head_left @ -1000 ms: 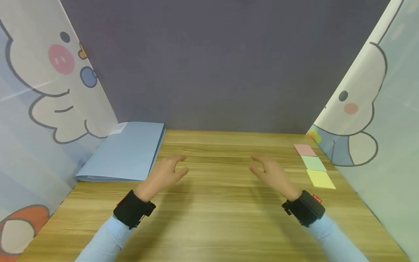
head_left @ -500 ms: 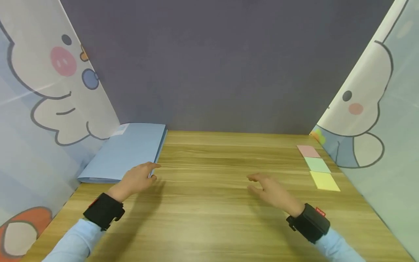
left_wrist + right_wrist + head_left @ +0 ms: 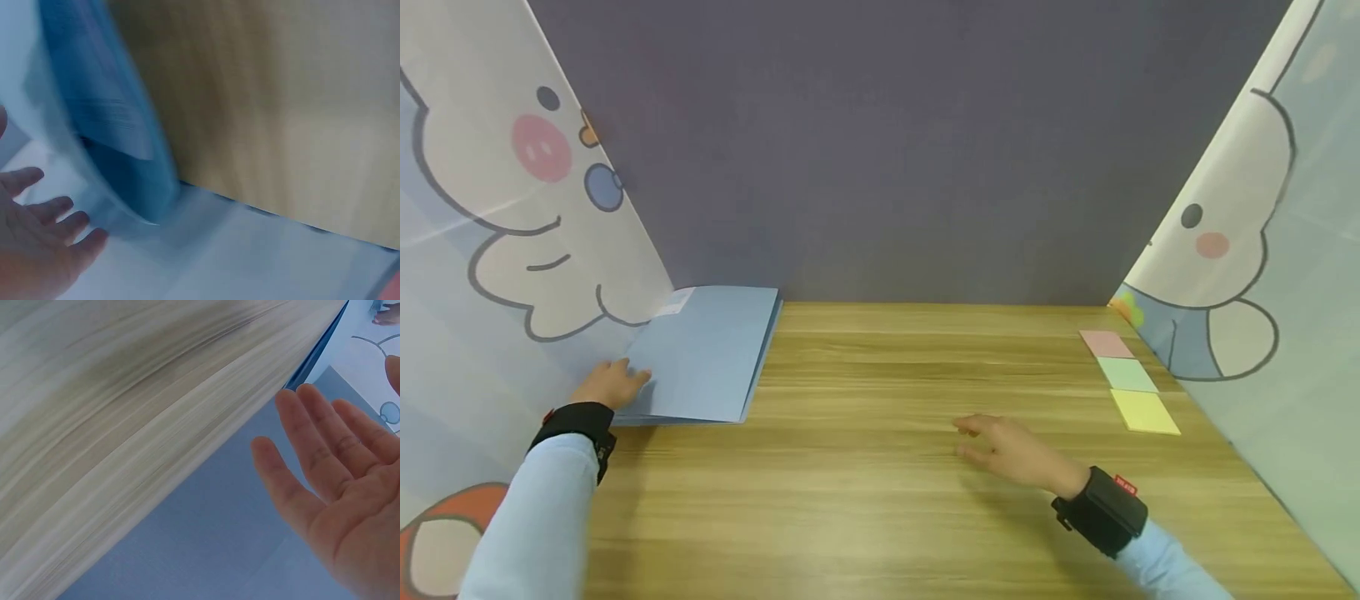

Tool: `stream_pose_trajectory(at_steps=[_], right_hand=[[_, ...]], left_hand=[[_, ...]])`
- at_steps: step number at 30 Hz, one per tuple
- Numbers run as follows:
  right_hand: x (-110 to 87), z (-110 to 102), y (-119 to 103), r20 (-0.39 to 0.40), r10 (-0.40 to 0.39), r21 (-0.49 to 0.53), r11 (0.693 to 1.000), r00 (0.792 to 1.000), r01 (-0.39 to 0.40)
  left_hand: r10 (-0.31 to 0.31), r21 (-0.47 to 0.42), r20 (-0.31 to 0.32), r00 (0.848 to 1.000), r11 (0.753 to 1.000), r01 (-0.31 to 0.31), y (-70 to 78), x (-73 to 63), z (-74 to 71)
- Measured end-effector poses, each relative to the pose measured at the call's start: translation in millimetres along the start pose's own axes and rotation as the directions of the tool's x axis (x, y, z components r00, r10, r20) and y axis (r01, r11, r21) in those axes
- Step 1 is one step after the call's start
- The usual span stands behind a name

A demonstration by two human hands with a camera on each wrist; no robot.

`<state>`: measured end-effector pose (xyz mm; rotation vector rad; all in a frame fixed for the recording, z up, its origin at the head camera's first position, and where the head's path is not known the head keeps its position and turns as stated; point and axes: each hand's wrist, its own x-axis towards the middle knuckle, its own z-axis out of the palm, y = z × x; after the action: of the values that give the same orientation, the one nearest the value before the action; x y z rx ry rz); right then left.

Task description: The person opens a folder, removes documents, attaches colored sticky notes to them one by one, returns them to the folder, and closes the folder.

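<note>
A light blue folder lies at the back left of the wooden table, a white label at its far left corner. My left hand is at the folder's left edge, its fingers loosely spread and overlapping the cover in the head view. In the left wrist view the folder's near end gapes a little, and printed paper shows inside. Over the middle right of the table hovers my right hand, fingers relaxed and holding nothing.
Pink, green and yellow sticky notes lie in a row near the right side. A dark panel stands along the back, and cartoon-printed sheets wall both sides.
My left hand has moved left, from beside the folder's right edge across to its left edge. The right hand has shifted slightly lower in the head view.
</note>
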<state>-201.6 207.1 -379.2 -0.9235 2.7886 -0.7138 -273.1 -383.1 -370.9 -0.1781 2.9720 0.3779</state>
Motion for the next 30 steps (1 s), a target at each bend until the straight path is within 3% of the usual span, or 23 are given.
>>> stream_pose_trajectory(at_steps=[6,12,16,21,25,30], right_hand=[[-2.2,2.2,-2.1,0.035,-0.023,-0.015,1.000,0.999,0.024],[-0.4,5.6,-5.5,0.024,-0.015,-0.032,0.999,1.000,0.016],[-0.8,8.1,-9.1,0.019,-0.007,-0.078,0.997,1.000,0.009],[-1.7,11.7,-13.1,0.030,-0.012,-0.118,0.993,0.999,0.016],[-2.3,12.1,-15.0,0.035,-0.009,-0.122,0.992,0.999,0.013],[-2.3,10.6,-16.9,0.037,-0.011,-0.122,0.992,0.999,0.015]], left_hand=[[-0.106,-0.007,0.013,0.994,0.994,0.106,-20.2,0.2,18.4],[-0.103,-0.018,-0.020,0.994,0.995,0.103,-23.7,5.1,19.5],[-0.099,-0.001,0.014,0.995,0.995,0.099,-20.9,7.9,15.8],[-0.036,-0.066,0.059,0.998,0.997,0.040,-16.5,7.0,17.6],[0.025,-0.147,0.053,0.998,0.989,-0.017,-7.6,10.4,26.5],[0.080,-0.109,0.057,0.995,0.991,-0.074,16.8,10.7,32.3]])
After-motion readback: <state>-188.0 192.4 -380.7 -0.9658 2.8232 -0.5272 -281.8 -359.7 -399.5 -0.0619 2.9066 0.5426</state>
